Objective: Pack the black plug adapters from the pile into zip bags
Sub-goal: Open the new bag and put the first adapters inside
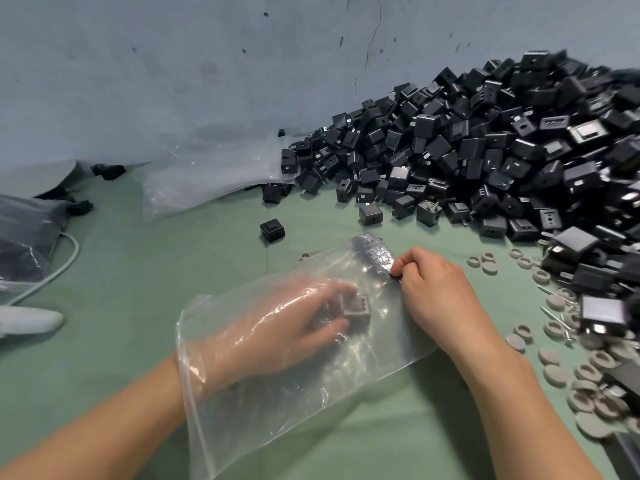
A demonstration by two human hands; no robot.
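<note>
A clear zip bag [311, 386] lies on the green table [145, 271] in front of me. My left hand [277, 327] is inside the bag up to the wrist, its fingers gripping a black plug adapter [356, 306]. More adapters show darkly at the bag's far end [372, 252]. My right hand [433, 289] pinches the bag's far edge from outside. The big pile of black plug adapters [502, 150] rises at the right against the wall. One loose adapter [272, 231] sits apart on the table.
A stack of empty clear bags [207, 178] lies at the back by the wall. Several grey round caps [561, 351] are scattered at the right. A filled bag [24, 237] and a pale cable [65, 261] are at the left edge.
</note>
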